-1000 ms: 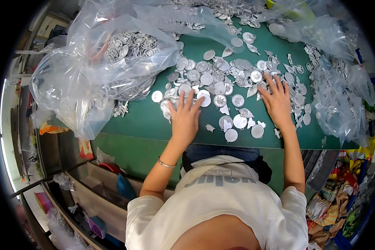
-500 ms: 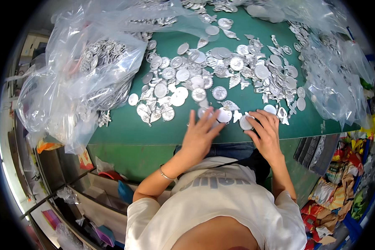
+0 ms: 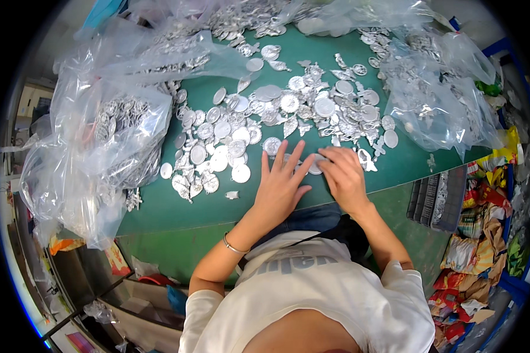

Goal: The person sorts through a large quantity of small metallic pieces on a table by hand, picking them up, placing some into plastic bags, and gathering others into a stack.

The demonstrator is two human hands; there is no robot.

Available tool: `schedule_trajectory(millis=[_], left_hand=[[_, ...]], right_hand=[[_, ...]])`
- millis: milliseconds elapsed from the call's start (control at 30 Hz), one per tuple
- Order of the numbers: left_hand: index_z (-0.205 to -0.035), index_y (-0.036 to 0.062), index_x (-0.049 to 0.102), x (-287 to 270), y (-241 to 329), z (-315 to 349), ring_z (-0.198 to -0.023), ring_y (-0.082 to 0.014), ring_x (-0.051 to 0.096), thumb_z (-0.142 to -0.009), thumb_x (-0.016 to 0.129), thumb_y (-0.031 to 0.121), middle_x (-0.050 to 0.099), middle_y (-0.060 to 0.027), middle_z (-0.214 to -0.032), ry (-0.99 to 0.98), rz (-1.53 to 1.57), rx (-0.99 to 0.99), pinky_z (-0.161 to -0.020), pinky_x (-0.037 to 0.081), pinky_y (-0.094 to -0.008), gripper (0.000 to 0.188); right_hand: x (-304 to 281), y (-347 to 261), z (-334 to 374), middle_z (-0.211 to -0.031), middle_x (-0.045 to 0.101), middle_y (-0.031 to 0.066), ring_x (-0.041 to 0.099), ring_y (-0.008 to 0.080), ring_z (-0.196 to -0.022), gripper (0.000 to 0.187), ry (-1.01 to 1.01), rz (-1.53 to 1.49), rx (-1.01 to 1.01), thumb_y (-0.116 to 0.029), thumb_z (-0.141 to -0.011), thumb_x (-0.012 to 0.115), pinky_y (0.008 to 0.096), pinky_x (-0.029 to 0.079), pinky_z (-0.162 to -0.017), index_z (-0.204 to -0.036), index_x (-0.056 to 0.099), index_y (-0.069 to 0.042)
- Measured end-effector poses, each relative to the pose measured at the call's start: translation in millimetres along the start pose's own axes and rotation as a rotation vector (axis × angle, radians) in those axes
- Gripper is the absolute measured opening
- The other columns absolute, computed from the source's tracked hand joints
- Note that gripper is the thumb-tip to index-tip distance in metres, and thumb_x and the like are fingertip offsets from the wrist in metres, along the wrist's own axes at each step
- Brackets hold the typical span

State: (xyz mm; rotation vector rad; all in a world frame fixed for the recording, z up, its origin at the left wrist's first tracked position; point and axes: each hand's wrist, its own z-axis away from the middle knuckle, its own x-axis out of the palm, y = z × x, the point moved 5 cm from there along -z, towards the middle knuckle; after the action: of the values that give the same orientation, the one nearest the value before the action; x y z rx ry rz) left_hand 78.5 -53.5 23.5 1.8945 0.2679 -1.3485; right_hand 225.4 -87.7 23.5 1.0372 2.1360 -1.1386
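Observation:
My left hand (image 3: 281, 187) lies flat with spread fingers at the near edge of a pile of silver-coloured metal charms (image 3: 235, 136). Its fingers partly cover some pieces, and a round medallion (image 3: 271, 146) shows just beyond the fingertips. Close on the right, my right hand (image 3: 346, 179) bends its fingers together, their tips on a plain round silver disc (image 3: 315, 165); its thumb is mostly hidden. A small charm (image 3: 232, 195) lies alone left of my left hand. To the right of my right hand is an openwork charm (image 3: 366, 159).
Clear plastic bags of charms stand on the green table (image 3: 159, 213): a large bag (image 3: 109, 112) at left, another bag (image 3: 441, 106) at right, more along the back. Beyond the table's right edge are a dark crate (image 3: 434, 197) and colourful packets (image 3: 471, 253). Open drawers (image 3: 147, 306) sit lower left.
The view has shifted, so the table appears further left. My left hand has moved right across the table toward my right hand, uncovering the small charm. My right hand stays at a disc.

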Motion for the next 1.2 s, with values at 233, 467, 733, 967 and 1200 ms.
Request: schedule_trajectory(millis=[233,467,733,967,1200], left_hand=[[-0.134,0.0106,0.037,1,-1,-70,-0.129,-0.038,0.027,-0.081,0.061,0.03,0.028,-0.0118,-0.143,0.08,-0.195,0.121,-0.099,0.024,-0.0601,0.061],[-0.132,0.0086,0.039,24,-27,-122,-0.125,-0.0336,0.035,-0.08,0.06,0.022,0.041,-0.0123,-0.134,0.036,-0.168,0.202,-0.101,0.029,-0.0497,0.058],[-0.127,0.0018,0.041,-4,-43,-57,-0.125,-0.0289,0.037,-0.071,0.058,0.005,0.044,-0.012,-0.128,0.019,-0.294,0.112,-0.104,0.027,-0.0465,0.059],[-0.1,0.001,0.059,-28,-50,-7,-0.11,-0.0333,0.051,-0.066,0.056,-0.011,0.055,-0.0143,-0.108,0.269,-0.054,0.023,-0.089,0.042,-0.0423,0.036],[-0.087,-0.0028,0.062,-34,-52,24,-0.1,-0.0322,0.059,-0.072,0.053,-0.015,0.063,-0.0155,-0.1,0.439,0.165,-0.037,-0.084,0.048,-0.0366,0.021]], right_hand=[[-15,65,-8,-0.135,0.033,0.0243,0.029,0.0444,-0.124,0.059,-0.073,0.366,0.392,-0.031,-0.081,0.063,0.0548,0.023,-0.1,-0.127,0.043,0.0],[-4,40,-23,-0.14,0.03,0.018,0.023,0.0447,-0.129,0.066,-0.25,0.307,0.12,-0.039,-0.075,0.066,0.0588,0.018,-0.102,-0.126,0.046,-0.004],[27,-4,-24,-0.139,0.034,0.0136,0.03,0.0356,-0.127,0.051,-0.287,0.018,-0.097,-0.037,-0.072,0.068,0.0571,0.02,-0.103,-0.111,0.057,-0.006],[34,-31,-12,-0.131,0.043,0.0072,0.033,0.0256,-0.127,0.037,-0.484,-0.155,-0.319,-0.028,-0.076,0.066,0.0521,0.025,-0.103,-0.106,0.059,-0.007],[-2,20,-27,-0.096,0.06,0.0119,0.054,0.0301,-0.088,0.027,-0.106,-0.256,0.062,-0.006,-0.069,0.067,0.0388,0.044,-0.078,-0.094,0.062,-0.001]])
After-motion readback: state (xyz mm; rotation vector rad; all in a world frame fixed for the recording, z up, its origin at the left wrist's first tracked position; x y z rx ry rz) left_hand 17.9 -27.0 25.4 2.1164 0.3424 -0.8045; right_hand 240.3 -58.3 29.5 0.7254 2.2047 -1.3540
